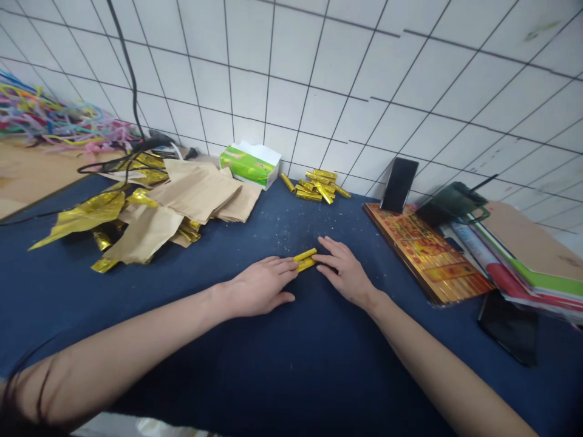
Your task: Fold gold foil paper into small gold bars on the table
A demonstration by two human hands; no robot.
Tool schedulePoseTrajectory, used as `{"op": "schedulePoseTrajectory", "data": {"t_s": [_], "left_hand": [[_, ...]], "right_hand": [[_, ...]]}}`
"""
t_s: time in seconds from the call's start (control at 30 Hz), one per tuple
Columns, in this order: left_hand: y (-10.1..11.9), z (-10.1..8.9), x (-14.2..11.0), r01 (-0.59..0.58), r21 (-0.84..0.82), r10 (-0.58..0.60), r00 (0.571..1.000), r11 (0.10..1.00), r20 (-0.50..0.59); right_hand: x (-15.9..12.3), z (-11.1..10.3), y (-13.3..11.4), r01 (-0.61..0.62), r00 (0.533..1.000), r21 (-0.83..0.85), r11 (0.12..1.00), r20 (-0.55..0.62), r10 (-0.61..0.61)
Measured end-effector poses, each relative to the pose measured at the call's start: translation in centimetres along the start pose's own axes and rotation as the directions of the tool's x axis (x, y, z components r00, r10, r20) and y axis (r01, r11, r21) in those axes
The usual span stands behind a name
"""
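Two short gold foil rolls (pixel 305 260) lie together on the dark blue tabletop (pixel 255 370), one partly over the other. My left hand (pixel 260 286) presses its fingertips against them from the left, and my right hand (pixel 343 271) meets them from the right. Between my hands the rolls are partly hidden at their ends. Farther back lies a heap of similar gold rolls (pixel 316 185). To the left are brown paper sheets (pixel 195 191) and crumpled gold foil (pixel 86 215).
A green tissue box (pixel 250 165) stands by the white tiled wall (pixel 291 60). On the right are a phone propped upright (pixel 399 185), a gold-and-red printed board (pixel 426 252), a stack of notebooks (pixel 523 261) and a flat black phone (pixel 507 328). A black cable (pixel 132 79) hangs at the left.
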State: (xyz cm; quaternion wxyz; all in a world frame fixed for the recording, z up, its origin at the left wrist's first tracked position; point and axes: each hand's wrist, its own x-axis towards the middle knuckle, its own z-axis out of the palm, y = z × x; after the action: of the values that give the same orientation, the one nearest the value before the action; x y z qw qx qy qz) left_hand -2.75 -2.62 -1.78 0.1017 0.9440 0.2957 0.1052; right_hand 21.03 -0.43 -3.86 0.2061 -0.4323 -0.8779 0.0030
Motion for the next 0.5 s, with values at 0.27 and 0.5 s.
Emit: {"op": "schedulePoseTrajectory", "data": {"t_s": [0.27,0.5], "left_hand": [[-0.8,0.0,0.3,-0.012,-0.120,0.001,0.996,0.993,-0.089],[-0.5,0.0,1.9,0.100,-0.129,-0.111,0.990,0.987,-0.087]], "right_hand": [[0.3,0.1,-0.2,0.028,0.997,0.136,0.990,-0.076,-0.018],[0.6,0.0,-0.6,-0.023,0.998,0.188,0.982,-0.053,0.034]]}}
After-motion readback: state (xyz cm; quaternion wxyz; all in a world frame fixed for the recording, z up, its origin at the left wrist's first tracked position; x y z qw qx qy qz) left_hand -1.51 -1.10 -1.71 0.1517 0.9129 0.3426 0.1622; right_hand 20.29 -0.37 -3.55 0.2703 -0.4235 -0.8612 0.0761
